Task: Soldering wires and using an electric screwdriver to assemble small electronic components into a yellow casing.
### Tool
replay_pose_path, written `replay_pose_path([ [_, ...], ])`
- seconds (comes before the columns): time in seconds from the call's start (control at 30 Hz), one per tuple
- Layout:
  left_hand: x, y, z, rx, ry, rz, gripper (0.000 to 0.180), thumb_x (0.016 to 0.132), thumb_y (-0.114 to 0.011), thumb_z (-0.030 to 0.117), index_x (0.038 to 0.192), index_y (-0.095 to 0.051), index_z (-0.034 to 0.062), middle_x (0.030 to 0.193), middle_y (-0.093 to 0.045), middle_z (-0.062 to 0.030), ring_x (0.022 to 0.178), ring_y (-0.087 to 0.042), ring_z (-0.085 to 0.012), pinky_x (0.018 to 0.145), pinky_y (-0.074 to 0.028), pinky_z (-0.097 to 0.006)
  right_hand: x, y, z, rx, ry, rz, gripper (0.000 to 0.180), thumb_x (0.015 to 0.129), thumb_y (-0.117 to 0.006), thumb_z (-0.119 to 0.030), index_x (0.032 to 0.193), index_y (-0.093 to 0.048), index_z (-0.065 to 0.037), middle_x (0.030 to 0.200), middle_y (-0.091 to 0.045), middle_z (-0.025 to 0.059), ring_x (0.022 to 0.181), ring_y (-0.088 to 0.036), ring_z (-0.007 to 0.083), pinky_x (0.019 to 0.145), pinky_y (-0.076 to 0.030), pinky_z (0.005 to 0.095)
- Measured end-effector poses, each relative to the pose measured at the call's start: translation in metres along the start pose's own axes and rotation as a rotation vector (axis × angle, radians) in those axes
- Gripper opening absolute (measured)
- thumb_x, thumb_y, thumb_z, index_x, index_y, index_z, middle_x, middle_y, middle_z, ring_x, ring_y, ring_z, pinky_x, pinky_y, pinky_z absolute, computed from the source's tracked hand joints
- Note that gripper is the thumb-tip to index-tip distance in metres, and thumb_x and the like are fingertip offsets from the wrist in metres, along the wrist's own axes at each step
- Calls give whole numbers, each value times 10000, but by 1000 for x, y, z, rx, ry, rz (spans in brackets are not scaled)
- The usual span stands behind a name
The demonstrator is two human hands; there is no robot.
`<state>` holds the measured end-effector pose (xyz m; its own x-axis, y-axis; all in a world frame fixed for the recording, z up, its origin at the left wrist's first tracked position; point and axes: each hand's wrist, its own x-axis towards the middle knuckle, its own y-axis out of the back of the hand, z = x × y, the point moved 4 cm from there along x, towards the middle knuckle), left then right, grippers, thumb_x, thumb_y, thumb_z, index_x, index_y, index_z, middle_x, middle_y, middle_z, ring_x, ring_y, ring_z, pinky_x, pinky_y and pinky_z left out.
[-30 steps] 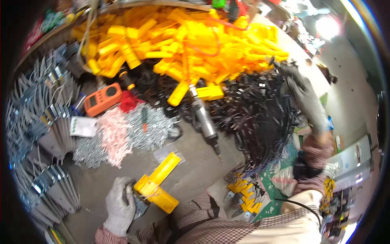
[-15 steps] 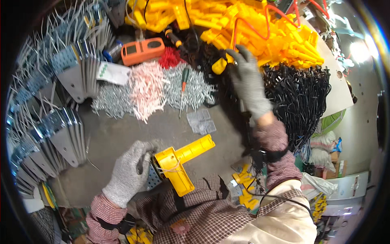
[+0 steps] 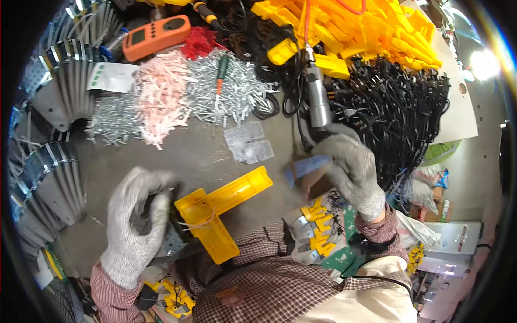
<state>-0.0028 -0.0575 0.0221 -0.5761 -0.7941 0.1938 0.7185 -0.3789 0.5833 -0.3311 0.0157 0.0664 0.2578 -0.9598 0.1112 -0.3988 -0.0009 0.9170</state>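
A yellow plastic housing (image 3: 223,210), shaped like an angled handle, lies at the near edge of the grey workbench (image 3: 215,156). My left hand (image 3: 134,218), in a grey knit glove, presses against its left end, with a dark metal part under the fingers. My right hand (image 3: 350,169), also gloved, grips a blue and brown block-shaped object (image 3: 307,171) just right of the housing. A silver electric screwdriver (image 3: 319,99) hangs just beyond my right hand.
Behind lie piles of silver screws (image 3: 226,94), pink plastic pieces (image 3: 161,102), black cables (image 3: 393,113) and yellow housings (image 3: 355,27). An orange meter (image 3: 156,35) sits at the back left, grey metal brackets (image 3: 48,161) line the left, and small clear bags (image 3: 247,142) lie mid-bench.
My right hand came back from the black cables and yellow pile to the bench's near edge and now holds a blue and brown object. My left hand stayed at the housing.
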Motion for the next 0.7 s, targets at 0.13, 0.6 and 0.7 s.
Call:
replay_pose_path([
  [0.13, 31, -17, 6, -768, 412, -107, 600, 910, -711, 76, 1449, -462, -12, 1156, -621, -66, 906, -619, -85, 816, -528, -225, 79, -36, -65, 30, 156, 46, 291, 880, -672, -64, 1166, -652, -15, 1053, -698, 178, 1058, -641, 387, 1002, -480, 439],
  [0.6, 38, -5, -14, -945, 451, -27, 170, 919, -704, 62, 1066, -662, -13, 926, -703, -67, 885, -679, -158, 794, -549, -310, 115, -102, -58, 570, 82, -1, 174, 946, -690, -96, 1073, -605, -11, 946, -666, 122, 832, -668, 224, 718, -521, 329],
  [0.7, 35, -10, -40, -1222, 561, -34, 264, 977, -633, 149, 1178, -612, -21, 1028, -665, -75, 973, -632, -126, 881, -513, -275, 106, -114, -52, 973, -292, -50, 104, 942, -693, -62, 1019, -627, -40, 834, -592, -38, 734, -520, 49, 658, -455, 233],
])
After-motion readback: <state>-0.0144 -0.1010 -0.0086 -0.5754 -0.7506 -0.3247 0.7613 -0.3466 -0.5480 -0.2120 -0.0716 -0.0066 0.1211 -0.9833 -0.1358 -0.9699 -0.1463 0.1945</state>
